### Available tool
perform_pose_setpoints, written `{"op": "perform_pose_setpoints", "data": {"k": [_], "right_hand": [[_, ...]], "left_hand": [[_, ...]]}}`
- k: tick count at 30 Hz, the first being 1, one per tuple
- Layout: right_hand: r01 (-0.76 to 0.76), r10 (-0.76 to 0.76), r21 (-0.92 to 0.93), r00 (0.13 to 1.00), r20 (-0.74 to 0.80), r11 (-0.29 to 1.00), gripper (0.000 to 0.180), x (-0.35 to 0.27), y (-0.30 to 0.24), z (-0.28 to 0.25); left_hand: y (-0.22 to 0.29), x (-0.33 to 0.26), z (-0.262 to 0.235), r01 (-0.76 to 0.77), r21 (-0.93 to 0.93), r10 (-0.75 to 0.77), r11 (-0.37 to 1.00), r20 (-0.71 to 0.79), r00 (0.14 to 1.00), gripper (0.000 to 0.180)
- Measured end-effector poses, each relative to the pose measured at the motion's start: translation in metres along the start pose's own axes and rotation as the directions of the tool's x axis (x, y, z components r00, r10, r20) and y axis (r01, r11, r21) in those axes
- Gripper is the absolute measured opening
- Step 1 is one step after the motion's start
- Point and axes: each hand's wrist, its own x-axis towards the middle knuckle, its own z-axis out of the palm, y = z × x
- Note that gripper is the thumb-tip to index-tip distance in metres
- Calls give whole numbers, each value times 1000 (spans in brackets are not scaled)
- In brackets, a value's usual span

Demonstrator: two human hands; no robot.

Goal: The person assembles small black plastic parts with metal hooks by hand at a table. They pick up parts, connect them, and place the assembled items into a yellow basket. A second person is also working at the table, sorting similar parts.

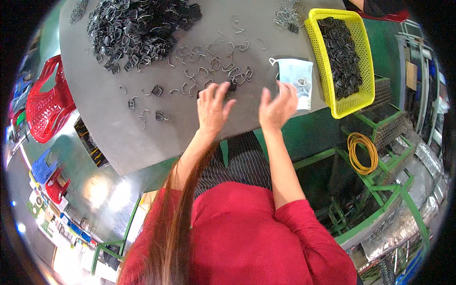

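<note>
My left hand [213,108] is over the grey table, palm down, fingers stretched out and thumb apart. Beside its fingertips lies a small black plastic piece [232,86], close to several bent metal wire hooks [234,75]. My right hand [277,108], slightly blurred, is raised near the table's front edge with thumb and fingers apart, and nothing shows in it. It partly covers the near left edge of a light blue face mask [295,71]. To the left of my left hand are a few loose black pieces [157,90], some with wire hooks against them.
A large heap of black pieces [137,28] covers the far left of the grey table [128,142]. On the right stands a yellow basket [368,71] of black pieces. Metal hooks [288,17] are piled at the back. A red chair [42,104] stands left; a green frame [380,187], right.
</note>
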Motion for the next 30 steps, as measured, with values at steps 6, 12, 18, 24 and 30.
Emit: {"op": "perform_pose_setpoints", "data": {"k": [6, 12, 18, 24, 30], "right_hand": [[-112, 106, -53, 990, -95, 992, 63, -47, 57, 41], [-157, 140, -56, 963, -229, 986, 59, -54, 51, 44], [-299, 268, 7, 847, -460, 954, 39, -76, 23, 51], [-371, 379, 178, 925, -13, 911, 20, -65, 4, 44], [-348, 406, 512, 914, -2, 785, 19, 42, 9, 29]], "left_hand": [[-24, -8, 51, -242, -104, 238, 965, -49, 970, 31], [-28, -4, 41, -162, -276, 140, 947, -97, 985, 39], [-39, 7, 29, -306, -122, 308, 944, 1, 951, 33], [-51, 22, 6, 388, -671, -252, 632, 296, 922, 15], [-49, 31, 5, 283, -513, -214, 811, 190, 958, 31]]}}
